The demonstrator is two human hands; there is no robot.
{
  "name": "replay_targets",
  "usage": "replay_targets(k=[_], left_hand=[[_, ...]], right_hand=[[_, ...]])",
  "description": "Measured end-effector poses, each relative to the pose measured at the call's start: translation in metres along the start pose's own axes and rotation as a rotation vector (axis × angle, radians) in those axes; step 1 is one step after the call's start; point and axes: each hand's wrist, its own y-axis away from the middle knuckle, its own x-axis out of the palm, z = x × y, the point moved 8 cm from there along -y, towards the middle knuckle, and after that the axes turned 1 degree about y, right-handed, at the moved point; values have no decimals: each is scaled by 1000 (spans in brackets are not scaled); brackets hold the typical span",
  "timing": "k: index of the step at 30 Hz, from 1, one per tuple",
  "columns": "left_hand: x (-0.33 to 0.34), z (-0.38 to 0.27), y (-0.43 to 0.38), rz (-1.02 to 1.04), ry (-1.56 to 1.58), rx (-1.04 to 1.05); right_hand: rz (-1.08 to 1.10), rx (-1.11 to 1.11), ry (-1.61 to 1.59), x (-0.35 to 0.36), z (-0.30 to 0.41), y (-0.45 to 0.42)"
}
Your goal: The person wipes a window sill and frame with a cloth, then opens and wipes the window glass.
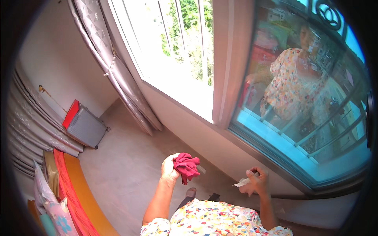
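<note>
My left hand (pixel 170 167) is closed around a bunched dark red cloth (pixel 187 167), whose folds spill out to the right. Lower right, my right hand (pixel 258 180) pinches a crumpled whitish piece of tissue or thin cloth (pixel 245 186) that hangs from the fingers; its exact material cannot be told. Both hands are held in front of my body, apart from each other. Beyond them stands a window with a tinted glass pane (pixel 295 97), which mirrors a person in a patterned top. Neither hand touches the glass.
The window frame (pixel 233 62) borders a bright opening with bars outside. A tied-back curtain (pixel 118 70) hangs left of it. A grey suitcase (pixel 87 125) with a red item (pixel 71 113) on top stands by the wall. A bed edge (pixel 79 188) with pillows (pixel 60 216) lies lower left.
</note>
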Motion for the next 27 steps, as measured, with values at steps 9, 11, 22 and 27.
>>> replay_targets(k=[9,11,22,27], left_hand=[[-11,-140,-31,19,-94,118],[-1,-160,-47,35,-113,172],[139,-202,-106,364,-249,145],[199,-234,-125,473,-434,177]], right_hand=[[-211,-111,-38,87,54,-52],[-212,-88,-46,100,60,-57],[-154,-310,66,160,101,-125],[-281,-502,163,169,155,-156]])
